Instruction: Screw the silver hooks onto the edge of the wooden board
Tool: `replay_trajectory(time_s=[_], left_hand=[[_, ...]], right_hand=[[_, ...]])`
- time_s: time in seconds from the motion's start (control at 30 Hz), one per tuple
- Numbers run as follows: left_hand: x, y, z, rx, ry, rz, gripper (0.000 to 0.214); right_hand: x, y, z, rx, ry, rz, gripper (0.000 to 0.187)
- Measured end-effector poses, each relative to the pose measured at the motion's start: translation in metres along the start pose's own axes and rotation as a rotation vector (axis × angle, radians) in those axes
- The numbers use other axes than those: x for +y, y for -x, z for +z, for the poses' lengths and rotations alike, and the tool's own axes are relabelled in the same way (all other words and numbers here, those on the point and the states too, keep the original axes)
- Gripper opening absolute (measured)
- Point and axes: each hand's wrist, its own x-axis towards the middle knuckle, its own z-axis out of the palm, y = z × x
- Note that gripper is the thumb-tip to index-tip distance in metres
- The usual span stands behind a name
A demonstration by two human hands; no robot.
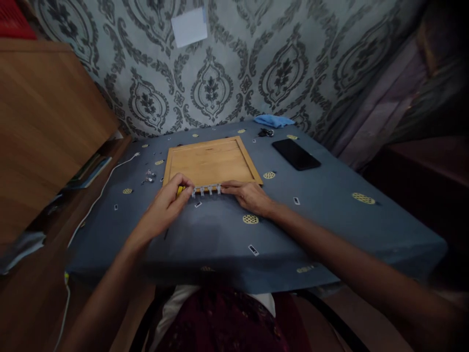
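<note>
A light wooden panel with a raised frame (212,159) lies on the table. Along its near edge runs a metal rail with several hooks (206,189). My left hand (169,199) is closed at the rail's left end, fingertips touching it. A yellow piece (180,190) shows between its thumb and fingers; most of it is hidden, so its kind is unclear. My right hand (251,195) holds the rail's right end against the panel edge, fingers close together. Small shiny metal pieces (148,177) lie left of the panel.
A blue patterned cloth covers the table (293,234). A black phone or tablet (296,154), keys (266,132) and a blue cloth (274,121) lie to the right. A white cable (104,188) runs down the left side, beside a wooden cabinet (47,132). Patterned wall behind.
</note>
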Motion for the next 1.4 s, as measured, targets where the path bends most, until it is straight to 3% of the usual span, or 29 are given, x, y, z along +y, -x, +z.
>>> replay_trajectory(time_s=[0.2, 0.37, 0.4, 0.53, 0.63, 0.77, 0.97, 1.03, 1.1, 1.27, 1.4], left_hand=[[0.019, -0.013, 0.009, 0.135, 0.080, 0.180, 0.019], [0.014, -0.023, 0.027, 0.487, 0.013, 0.341, 0.023], [0.009, -0.021, 0.032, 0.508, -0.022, 0.343, 0.024], [-0.017, -0.007, 0.049, 0.385, -0.091, 0.287, 0.022], [-0.026, 0.005, 0.050, 0.285, -0.128, 0.229, 0.017], [-0.016, 0.007, 0.032, 0.108, -0.187, 0.201, 0.010], [0.008, -0.013, -0.001, -0.262, -0.304, 0.196, 0.012], [0.012, -0.021, -0.007, -0.333, -0.321, 0.194, 0.011], [0.015, -0.030, -0.011, -0.269, -0.294, 0.221, 0.011], [0.019, -0.062, -0.002, 0.113, -0.127, 0.311, 0.011], [0.014, -0.089, 0.016, 0.165, -0.088, 0.340, 0.011]], right_hand=[[-0.002, -0.001, 0.000, 0.015, 0.009, 0.002, 0.060], [-0.004, -0.002, -0.002, 0.018, 0.015, 0.005, 0.059], [-0.004, -0.002, -0.002, 0.017, 0.014, 0.006, 0.058], [-0.004, -0.002, -0.002, 0.009, 0.001, 0.013, 0.058], [-0.004, -0.002, -0.002, -0.003, -0.013, 0.026, 0.057], [-0.004, -0.001, -0.001, -0.019, -0.021, 0.049, 0.059], [-0.005, -0.001, -0.002, -0.017, -0.028, 0.045, 0.055], [-0.005, -0.001, -0.002, -0.013, -0.032, 0.040, 0.053], [-0.004, 0.000, -0.002, -0.012, -0.038, 0.036, 0.053], [-0.003, 0.004, -0.001, -0.025, -0.052, 0.037, 0.058], [-0.004, 0.005, -0.003, -0.022, -0.038, 0.024, 0.059]])
